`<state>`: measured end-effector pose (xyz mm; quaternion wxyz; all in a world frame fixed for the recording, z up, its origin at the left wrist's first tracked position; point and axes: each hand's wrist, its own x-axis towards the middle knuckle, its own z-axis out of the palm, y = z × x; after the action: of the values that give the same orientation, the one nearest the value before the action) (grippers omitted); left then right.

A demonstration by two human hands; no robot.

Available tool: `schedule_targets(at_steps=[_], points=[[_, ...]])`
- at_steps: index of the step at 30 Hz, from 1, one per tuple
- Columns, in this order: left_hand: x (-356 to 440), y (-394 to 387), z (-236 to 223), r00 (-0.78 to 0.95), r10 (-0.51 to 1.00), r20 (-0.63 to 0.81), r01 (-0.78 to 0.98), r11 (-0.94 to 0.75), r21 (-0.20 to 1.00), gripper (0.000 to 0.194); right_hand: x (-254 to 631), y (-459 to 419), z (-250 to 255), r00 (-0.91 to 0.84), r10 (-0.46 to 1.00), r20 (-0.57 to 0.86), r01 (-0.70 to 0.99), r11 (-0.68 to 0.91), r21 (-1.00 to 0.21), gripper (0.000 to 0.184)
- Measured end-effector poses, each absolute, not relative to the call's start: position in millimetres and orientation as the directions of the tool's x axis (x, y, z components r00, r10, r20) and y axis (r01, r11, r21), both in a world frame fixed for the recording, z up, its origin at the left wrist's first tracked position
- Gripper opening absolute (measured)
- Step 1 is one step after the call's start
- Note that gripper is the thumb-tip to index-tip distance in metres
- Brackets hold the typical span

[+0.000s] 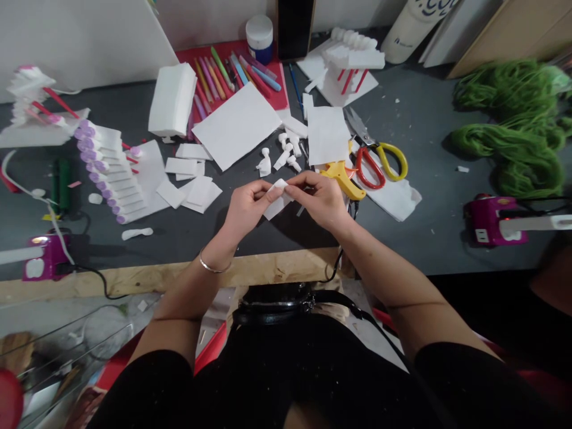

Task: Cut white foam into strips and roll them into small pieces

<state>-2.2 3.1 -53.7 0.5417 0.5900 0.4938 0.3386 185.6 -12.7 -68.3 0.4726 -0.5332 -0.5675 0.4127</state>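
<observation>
Paper piece (277,201): 1 | left hand (245,208), right hand (319,199): pinching | scissors (379,162): 1

White paper piece (276,199) is pinched between left hand (245,208) and right hand (318,201), held over grey table (415,238). Red-and-yellow-handled scissors (379,167) are laid just beyond right hand; small white paper figures (282,156) are set ahead of both hands.
</observation>
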Motion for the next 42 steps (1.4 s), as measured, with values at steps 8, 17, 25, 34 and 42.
schedule_targets(at_steps=[8, 17, 25, 34, 42], points=[[-1.1, -0.4, -45.8, 0.274, 0.956, -0.101, 0.269, 0.025, 0.963, 0.039, 182.4, -15.3, -65.1, 0.101, 0.991, 0.084, 0.226, 0.059, -0.972, 0.015], [5.1, -4.7, -54.5, 0.216, 0.976, 0.005, 0.287, -0.069, 0.955, 0.043, 175.9, -20.3, -73.8, -0.018, 0.789, 0.614, 0.693, 0.452, -0.562, 0.025], [2.0, -1.2, -62.1, 0.235, 0.972, -0.017, 0.21, -0.034, 0.977, 0.048, 176.6, -22.0, -78.2, -0.202, 0.683, 0.702, 0.791, 0.537, -0.294, 0.019], [-3.4, 5.2, -64.4, 0.321, 0.947, -0.006, 0.228, -0.071, 0.971, 0.053, 188.2, -16.5, -72.1, -0.097, 0.886, 0.454, 0.506, 0.437, -0.744, 0.022], [-4.1, 4.0, -60.4, 0.289, 0.956, -0.052, 0.257, -0.025, 0.966, 0.056, 185.9, -13.9, -69.7, -0.026, 0.963, 0.267, 0.341, 0.26, -0.904, 0.009]])
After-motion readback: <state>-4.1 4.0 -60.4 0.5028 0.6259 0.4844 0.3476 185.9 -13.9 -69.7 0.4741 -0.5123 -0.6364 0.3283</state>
